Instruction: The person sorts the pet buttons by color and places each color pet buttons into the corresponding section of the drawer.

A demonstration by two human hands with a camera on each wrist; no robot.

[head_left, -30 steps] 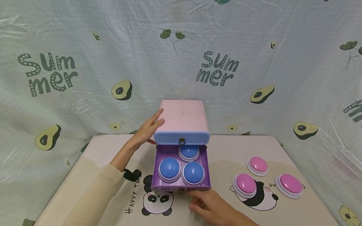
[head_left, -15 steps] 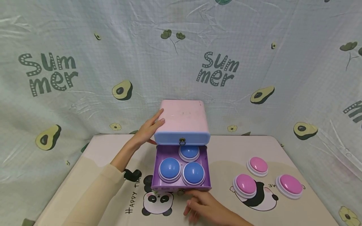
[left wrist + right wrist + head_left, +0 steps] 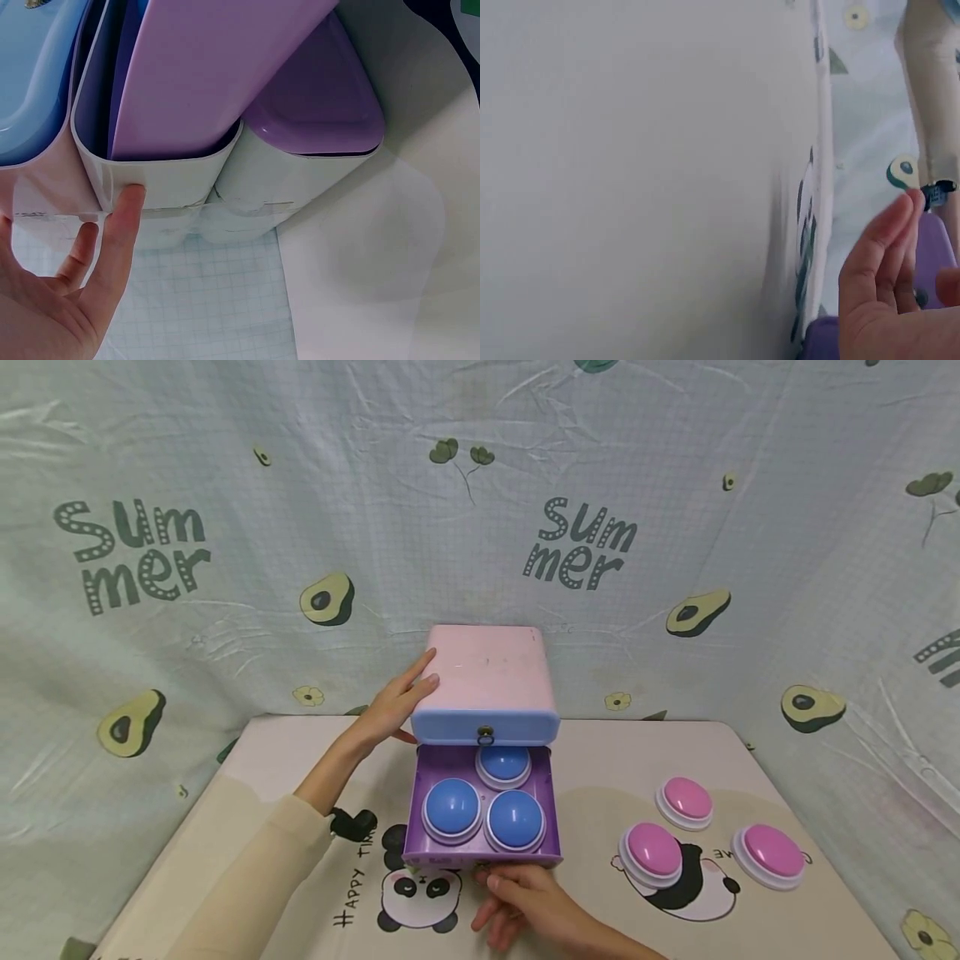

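A small drawer cabinet with a pink top (image 3: pixel 491 668) stands at the back of the table, its blue top drawer (image 3: pixel 486 728) pushed in. Below it, a purple drawer (image 3: pixel 422 768) is pulled out and bears three blue dome push buttons (image 3: pixel 514 818) with white rims. My left hand (image 3: pixel 390 710) rests on the cabinet's left side, fingers extended; in the left wrist view a fingertip touches the white casing (image 3: pixel 169 180). My right hand (image 3: pixel 525 897) is at the purple drawer's front, thumb and index finger close about its ring pull, mostly hidden in the head view. The right wrist view shows a dark knob (image 3: pixel 921 298) beside the fingers.
Three pink dome push buttons (image 3: pixel 654 850) with white rims lie on the table's right side. Another purple drawer (image 3: pixel 322 97) sits lower in the cabinet. A printed cloth (image 3: pixel 420 552) hangs behind the table.
My right hand has slid slightly left along the purple drawer's front, its thumb coming up near the ring pull, which the fingers now cover. The left hand and drawer stay put.
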